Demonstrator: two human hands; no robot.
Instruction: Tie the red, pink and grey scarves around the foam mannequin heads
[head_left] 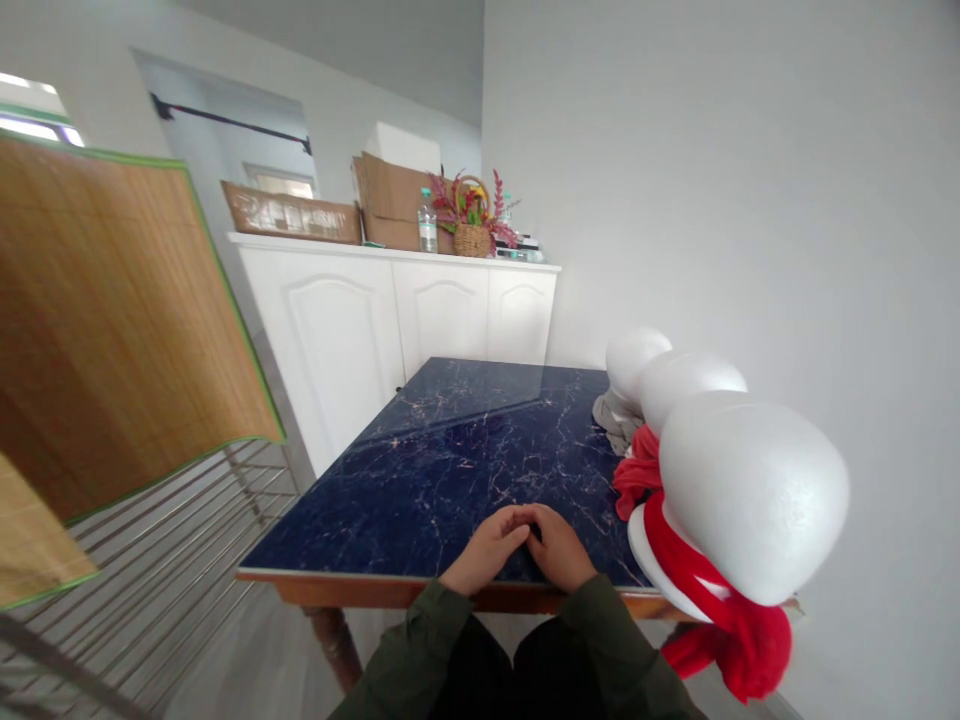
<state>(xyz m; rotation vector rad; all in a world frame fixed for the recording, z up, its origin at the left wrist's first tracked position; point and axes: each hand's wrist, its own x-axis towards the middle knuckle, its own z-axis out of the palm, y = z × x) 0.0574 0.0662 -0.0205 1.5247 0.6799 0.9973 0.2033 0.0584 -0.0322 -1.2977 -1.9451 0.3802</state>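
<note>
My left hand and my right hand rest together at the near edge of the dark blue marble-patterned table. Their fingers are curled inward and meet in front, with a small dark gap between the thumbs. Nothing shows in either hand, and some fingertips are hidden. Right of my hands stands a white foam mannequin head with a red scarf around its neck. Behind it are a second white head with red cloth and a third head with grey cloth.
White cabinets stand beyond the table, bearing cardboard boxes, a water bottle and a wicker basket of artificial flowers. At left, a bamboo mat hangs over a metal rack. A grey wall borders the right side.
</note>
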